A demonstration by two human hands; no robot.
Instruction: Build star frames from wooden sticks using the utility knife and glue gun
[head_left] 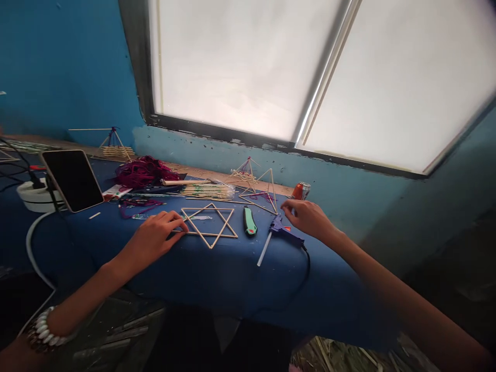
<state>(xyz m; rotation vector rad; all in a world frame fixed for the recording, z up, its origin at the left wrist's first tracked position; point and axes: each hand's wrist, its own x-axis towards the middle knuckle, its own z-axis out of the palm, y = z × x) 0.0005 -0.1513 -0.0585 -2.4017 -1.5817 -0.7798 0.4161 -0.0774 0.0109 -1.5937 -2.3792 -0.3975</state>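
Note:
On the blue table lies a six-pointed star of thin wooden sticks. My left hand pinches its left corner between thumb and fingers. My right hand hovers just above and right of a purple glue gun, fingers pressed together; whether anything small is between them I cannot make out. A clear glue stick juts from the back of the gun toward me. Between the star and the gun is a green and black utility knife. Behind the gun stands a stick frame, close to my right fingertips.
A phone leans against a white power strip at left. Purple string is heaped at the back, beside a bundle of sticks. A can stands by the wall. The gun's black cord trails toward the front edge.

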